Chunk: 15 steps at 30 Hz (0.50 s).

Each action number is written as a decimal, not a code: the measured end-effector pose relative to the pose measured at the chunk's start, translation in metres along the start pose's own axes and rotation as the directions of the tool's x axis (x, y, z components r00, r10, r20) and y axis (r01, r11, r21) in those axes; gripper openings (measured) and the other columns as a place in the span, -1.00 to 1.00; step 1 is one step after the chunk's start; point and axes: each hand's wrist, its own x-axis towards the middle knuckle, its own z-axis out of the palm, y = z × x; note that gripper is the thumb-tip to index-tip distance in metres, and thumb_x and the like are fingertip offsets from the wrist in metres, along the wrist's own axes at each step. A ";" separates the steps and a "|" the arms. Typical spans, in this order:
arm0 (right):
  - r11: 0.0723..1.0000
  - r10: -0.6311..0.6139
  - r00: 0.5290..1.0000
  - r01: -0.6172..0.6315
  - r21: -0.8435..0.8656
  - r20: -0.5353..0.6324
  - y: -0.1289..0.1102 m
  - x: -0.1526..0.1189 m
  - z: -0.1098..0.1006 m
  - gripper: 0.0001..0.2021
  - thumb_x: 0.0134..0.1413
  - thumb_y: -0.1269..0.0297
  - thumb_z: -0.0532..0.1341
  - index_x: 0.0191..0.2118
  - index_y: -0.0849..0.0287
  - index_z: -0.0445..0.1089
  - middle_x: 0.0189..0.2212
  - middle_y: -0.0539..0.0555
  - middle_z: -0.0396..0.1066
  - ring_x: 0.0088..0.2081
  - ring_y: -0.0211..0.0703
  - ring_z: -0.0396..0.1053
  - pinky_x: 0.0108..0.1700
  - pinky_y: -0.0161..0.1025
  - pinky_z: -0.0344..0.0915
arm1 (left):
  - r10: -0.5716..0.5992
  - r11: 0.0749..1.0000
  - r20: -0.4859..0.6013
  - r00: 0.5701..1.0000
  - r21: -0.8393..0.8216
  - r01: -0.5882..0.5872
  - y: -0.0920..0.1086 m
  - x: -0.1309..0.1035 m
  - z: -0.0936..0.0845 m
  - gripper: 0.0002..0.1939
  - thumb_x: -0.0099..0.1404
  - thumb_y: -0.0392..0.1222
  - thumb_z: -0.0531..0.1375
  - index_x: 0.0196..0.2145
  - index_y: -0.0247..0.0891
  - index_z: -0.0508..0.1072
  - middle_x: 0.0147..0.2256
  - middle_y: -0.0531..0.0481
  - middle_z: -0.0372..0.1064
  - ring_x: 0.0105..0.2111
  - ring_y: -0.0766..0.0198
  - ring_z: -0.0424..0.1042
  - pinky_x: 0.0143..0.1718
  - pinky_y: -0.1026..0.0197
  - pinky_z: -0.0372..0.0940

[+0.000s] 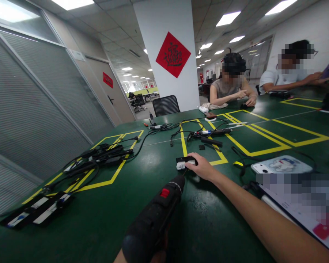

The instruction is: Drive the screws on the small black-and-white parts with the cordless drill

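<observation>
A small rectangular block [181, 165], black with a white face, is pinched in the fingers of the right hand [202, 167] above the smooth, glossy green desk [150, 160]. A matte black drill [153, 219] aims its slim bit at it, the left hand [159, 256], mostly hidden, wrapping the grip. Around them: flat yellow lines [98, 185], tangled black cables [106, 155], and a pale, rounded phone [282, 165].

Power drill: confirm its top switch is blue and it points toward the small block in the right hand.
Not blue: in the head view, the top switch of the power drill is red. It does point toward the small block in the right hand.
</observation>
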 end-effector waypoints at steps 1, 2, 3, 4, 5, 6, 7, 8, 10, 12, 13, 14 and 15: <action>1.000 -0.002 1.000 0.002 -0.001 0.001 0.000 0.000 0.000 -0.65 -0.05 0.16 0.16 -0.11 0.17 0.27 -0.21 0.08 0.29 -0.22 -0.18 0.27 -0.14 -0.25 0.17 | 0.018 1.000 0.004 1.000 0.010 -0.018 0.002 0.000 -0.001 -0.63 -0.01 -0.39 0.11 -0.23 -0.11 0.47 -0.13 0.05 0.41 -0.05 -0.01 0.32 -0.10 0.01 0.34; 1.000 -0.005 1.000 0.005 -0.002 0.003 0.000 0.000 0.000 -0.65 -0.05 0.16 0.16 -0.11 0.17 0.26 -0.20 0.08 0.29 -0.21 -0.18 0.27 -0.14 -0.25 0.17 | 0.031 0.999 0.008 0.999 0.016 -0.031 0.004 0.000 -0.003 -0.63 -0.01 -0.38 0.11 -0.23 -0.11 0.47 -0.12 0.05 0.41 -0.04 -0.01 0.31 -0.08 0.00 0.33; 1.000 -0.008 1.000 0.008 -0.002 0.005 0.001 0.000 0.000 -0.65 -0.05 0.16 0.15 -0.11 0.17 0.26 -0.20 0.08 0.29 -0.21 -0.18 0.27 -0.14 -0.25 0.17 | 0.038 0.999 0.010 0.999 0.019 -0.039 0.007 0.000 -0.004 -0.64 0.00 -0.38 0.11 -0.25 -0.10 0.48 -0.11 0.06 0.40 -0.02 0.00 0.29 -0.05 0.01 0.30; 1.000 -0.009 1.000 0.009 -0.003 0.006 0.001 0.000 0.000 -0.66 -0.05 0.17 0.15 -0.11 0.17 0.26 -0.20 0.08 0.29 -0.21 -0.18 0.27 -0.14 -0.25 0.17 | 0.048 0.999 0.010 0.999 0.026 -0.048 0.009 0.000 -0.005 -0.65 -0.01 -0.39 0.11 -0.27 -0.09 0.49 -0.10 0.07 0.39 0.00 0.00 0.26 0.00 0.01 0.25; 1.000 -0.010 1.000 0.010 -0.004 0.006 0.001 0.000 0.000 -0.66 -0.05 0.17 0.15 -0.11 0.17 0.26 -0.20 0.08 0.29 -0.21 -0.18 0.27 -0.14 -0.25 0.17 | 0.062 0.997 0.009 0.998 0.035 -0.063 0.011 0.000 -0.006 -0.66 -0.02 -0.39 0.13 -0.30 -0.08 0.50 -0.09 0.09 0.38 0.02 0.01 0.24 0.05 0.02 0.18; 1.000 -0.010 1.000 0.010 -0.005 0.006 0.001 -0.001 0.000 -0.66 -0.05 0.18 0.15 -0.11 0.17 0.26 -0.20 0.08 0.29 -0.22 -0.18 0.27 -0.14 -0.25 0.17 | 0.080 0.996 0.011 0.997 0.043 -0.080 0.013 0.000 -0.006 -0.66 -0.03 -0.40 0.14 -0.32 -0.07 0.51 -0.08 0.10 0.37 0.03 0.02 0.22 0.09 0.03 0.11; 1.000 -0.011 1.000 0.011 -0.006 0.008 0.001 -0.001 -0.001 -0.66 -0.05 0.19 0.15 -0.11 0.17 0.26 -0.20 0.07 0.29 -0.22 -0.18 0.27 -0.14 -0.25 0.17 | 0.096 0.994 0.018 0.995 0.048 -0.097 0.013 0.000 -0.006 -0.66 -0.04 -0.40 0.14 -0.33 -0.06 0.51 -0.08 0.12 0.37 0.03 0.03 0.22 0.12 0.04 0.07; 1.000 -0.012 1.000 0.012 -0.006 0.009 0.001 -0.001 -0.001 -0.66 -0.05 0.19 0.15 -0.11 0.16 0.26 -0.20 0.07 0.29 -0.22 -0.18 0.27 -0.14 -0.25 0.17 | 0.109 0.993 0.028 0.994 0.046 -0.110 0.014 0.001 -0.005 -0.66 -0.02 -0.40 0.13 -0.32 -0.05 0.51 -0.08 0.13 0.37 0.02 0.04 0.24 0.12 0.05 0.07; 1.000 -0.012 1.000 0.012 -0.006 0.009 0.001 -0.001 0.000 -0.67 -0.06 0.22 0.15 -0.11 0.16 0.26 -0.21 0.07 0.29 -0.22 -0.18 0.26 -0.14 -0.25 0.17 | 0.108 0.994 0.038 0.993 0.033 -0.109 0.012 0.000 -0.002 -0.63 0.03 -0.40 0.08 -0.27 -0.04 0.49 -0.08 0.15 0.37 -0.01 0.08 0.28 0.08 0.08 0.15; 1.000 -0.015 1.000 0.015 -0.003 0.008 0.001 -0.001 0.000 -0.67 -0.07 0.24 0.15 -0.11 0.16 0.26 -0.21 0.06 0.29 -0.23 -0.19 0.26 -0.15 -0.26 0.17 | 0.086 0.995 0.019 0.996 0.042 -0.087 0.010 0.000 0.001 -0.56 0.04 -0.43 0.04 -0.20 -0.02 0.45 -0.07 0.17 0.36 -0.03 0.10 0.31 0.03 0.11 0.22; 1.000 -0.016 1.000 0.016 -0.002 0.007 0.001 -0.001 0.001 -0.67 -0.07 0.25 0.15 -0.12 0.16 0.26 -0.22 0.06 0.29 -0.23 -0.19 0.26 -0.16 -0.27 0.17 | 0.088 0.994 0.001 0.996 0.060 -0.088 0.008 -0.001 0.002 -0.54 0.03 -0.44 0.04 -0.18 -0.02 0.45 -0.06 0.17 0.35 -0.03 0.10 0.31 0.02 0.11 0.23; 1.000 -0.019 1.000 0.019 -0.001 0.005 0.002 -0.001 0.001 -0.67 -0.08 0.26 0.15 -0.12 0.16 0.26 -0.22 0.06 0.29 -0.24 -0.20 0.26 -0.16 -0.27 0.17 | 0.102 0.991 -0.014 0.995 0.084 -0.101 0.007 -0.001 0.003 -0.53 0.01 -0.45 0.04 -0.18 -0.03 0.45 -0.06 0.17 0.35 -0.02 0.10 0.30 0.03 0.12 0.21; 1.000 -0.023 1.000 0.023 0.001 0.006 0.002 -0.001 0.001 -0.67 -0.08 0.26 0.15 -0.11 0.16 0.25 -0.22 0.06 0.28 -0.24 -0.20 0.26 -0.16 -0.27 0.17 | 0.127 0.987 -0.016 0.992 0.102 -0.125 0.006 -0.001 0.003 -0.53 -0.01 -0.45 0.05 -0.19 -0.04 0.45 -0.07 0.17 0.36 -0.01 0.10 0.28 0.06 0.12 0.18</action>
